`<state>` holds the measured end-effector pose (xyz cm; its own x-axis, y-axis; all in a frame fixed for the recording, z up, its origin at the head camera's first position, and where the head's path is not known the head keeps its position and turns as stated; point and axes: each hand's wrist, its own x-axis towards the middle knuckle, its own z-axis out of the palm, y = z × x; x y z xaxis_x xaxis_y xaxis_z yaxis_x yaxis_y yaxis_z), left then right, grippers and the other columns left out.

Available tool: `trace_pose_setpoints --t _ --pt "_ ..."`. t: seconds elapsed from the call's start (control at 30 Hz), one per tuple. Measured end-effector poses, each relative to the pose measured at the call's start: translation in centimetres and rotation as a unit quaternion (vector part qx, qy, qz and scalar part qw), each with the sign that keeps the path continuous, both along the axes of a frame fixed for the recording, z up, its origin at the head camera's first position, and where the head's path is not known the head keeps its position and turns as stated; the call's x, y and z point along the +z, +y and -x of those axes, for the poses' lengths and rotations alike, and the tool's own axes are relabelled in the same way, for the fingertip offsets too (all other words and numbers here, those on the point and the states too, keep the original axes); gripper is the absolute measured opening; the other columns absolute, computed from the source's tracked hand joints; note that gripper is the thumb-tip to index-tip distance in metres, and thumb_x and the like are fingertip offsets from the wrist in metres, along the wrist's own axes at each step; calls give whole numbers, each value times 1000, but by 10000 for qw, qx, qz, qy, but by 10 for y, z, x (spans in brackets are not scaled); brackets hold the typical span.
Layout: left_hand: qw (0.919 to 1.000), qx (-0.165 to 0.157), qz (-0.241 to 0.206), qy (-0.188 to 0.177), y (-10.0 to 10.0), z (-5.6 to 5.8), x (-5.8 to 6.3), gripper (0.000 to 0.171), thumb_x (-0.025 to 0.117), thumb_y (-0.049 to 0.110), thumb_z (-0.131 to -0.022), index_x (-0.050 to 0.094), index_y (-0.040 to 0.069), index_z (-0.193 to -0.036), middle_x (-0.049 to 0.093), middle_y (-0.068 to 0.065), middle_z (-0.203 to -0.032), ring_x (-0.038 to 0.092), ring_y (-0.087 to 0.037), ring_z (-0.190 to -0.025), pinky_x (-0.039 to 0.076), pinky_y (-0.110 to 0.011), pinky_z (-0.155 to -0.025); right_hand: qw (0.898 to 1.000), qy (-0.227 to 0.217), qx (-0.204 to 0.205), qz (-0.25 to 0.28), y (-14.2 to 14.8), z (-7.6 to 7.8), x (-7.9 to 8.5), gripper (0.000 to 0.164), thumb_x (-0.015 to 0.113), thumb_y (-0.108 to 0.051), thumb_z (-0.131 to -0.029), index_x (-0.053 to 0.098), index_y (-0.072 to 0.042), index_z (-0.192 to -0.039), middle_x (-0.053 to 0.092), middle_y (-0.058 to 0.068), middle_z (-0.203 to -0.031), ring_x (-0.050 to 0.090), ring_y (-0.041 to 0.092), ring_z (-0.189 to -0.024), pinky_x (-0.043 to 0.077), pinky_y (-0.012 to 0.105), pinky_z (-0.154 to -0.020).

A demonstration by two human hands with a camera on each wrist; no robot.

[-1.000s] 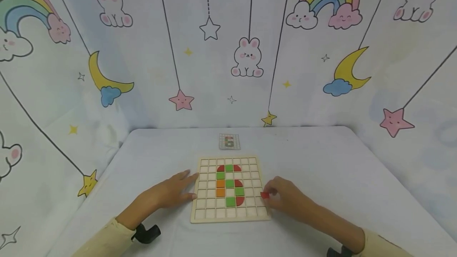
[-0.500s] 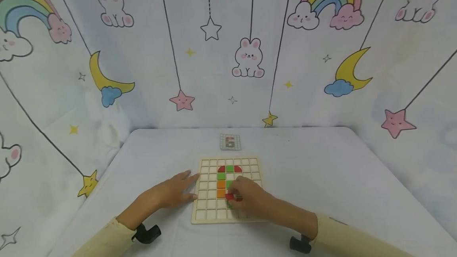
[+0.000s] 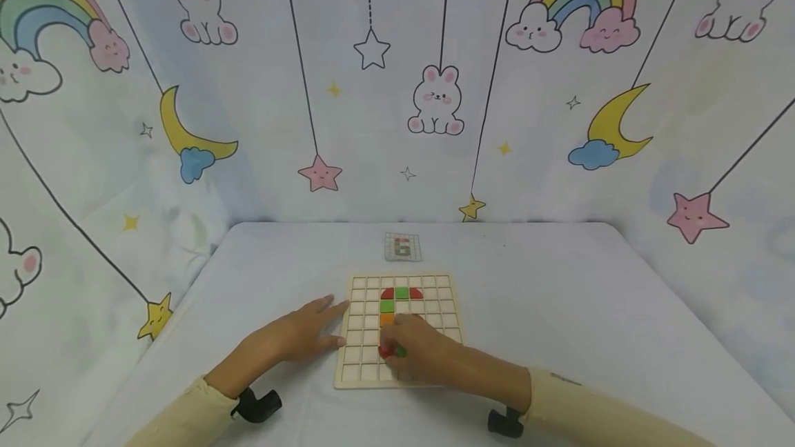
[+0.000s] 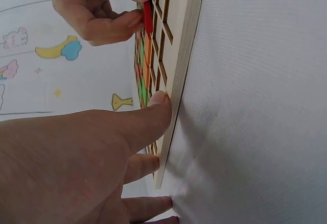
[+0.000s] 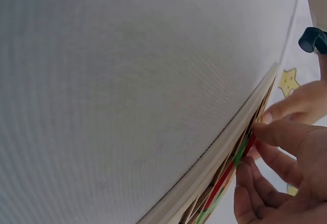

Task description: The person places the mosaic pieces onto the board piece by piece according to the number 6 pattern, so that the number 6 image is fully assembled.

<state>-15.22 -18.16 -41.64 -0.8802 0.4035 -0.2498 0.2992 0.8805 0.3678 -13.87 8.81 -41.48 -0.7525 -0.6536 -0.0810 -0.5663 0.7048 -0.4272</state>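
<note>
A square wooden grid board (image 3: 359,376) lies on the white cloth, with red, green and orange tiles set in its cells. My right hand (image 3: 425,349) is over the board and pinches a small red tile (image 4: 147,16) between thumb and finger, at a cell in the lower left part of the pattern. In the left wrist view the tile stands tilted on edge at the grid. A green tile (image 3: 401,351) shows beside the fingers; other tiles are hidden under the hand. My left hand (image 3: 301,331) has its fingers spread, thumb and fingertips resting on the board's left edge.
Behind the board lies a small card (image 3: 402,247) printed with a coloured pattern on a grid. The white table (image 3: 546,274) meets a patterned cloth backdrop (image 3: 373,123) at its far edge. Each wrist wears a black camera mount (image 3: 257,405).
My right hand has moved left from the board's right edge across to the lower left of the pattern, carrying the red tile. My left hand stays at the left edge.
</note>
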Motion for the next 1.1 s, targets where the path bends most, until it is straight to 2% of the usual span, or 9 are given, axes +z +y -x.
trace_pose_setpoints --t 0.4,0.77,0.97,1.1 --pt "10000 -35 -21 1 -2 -1 3 75 66 47 -103 37 16 -165 30 -28 -168 33 -48 -154 35 -65 -121 9991 379 182 -39 -6 -1 3 9 81 -21 -96 74 -25 -92 60 -16 -89 51 3 -84 49 16 -77" --pt "10000 12 -7 -16 -1 -1 4 74 65 47 -104 38 17 -165 30 -27 -169 33 -47 -155 34 -65 -122 9982 533 3 -286 -7 -3 5 12 81 -21 -95 72 -27 -91 56 -15 -88 50 5 -86 49 22 -79" --pt "10000 15 4 10 -1 0 3 74 66 47 -104 38 17 -165 30 -27 -169 33 -47 -155 34 -65 -122 9979 536 -65 -350 -6 -1 2 9 82 -24 -94 74 -27 -94 56 -16 -89 49 5 -85 48 21 -78" --pt "10000 21 -35 -4 -2 0 2 74 66 47 -103 37 17 -165 30 -26 -169 33 -47 -155 34 -65 -122 9977 649 23 -210 -1 4 -3 9 83 -26 -93 76 -26 -98 57 -15 -90 49 5 -84 49 19 -77"
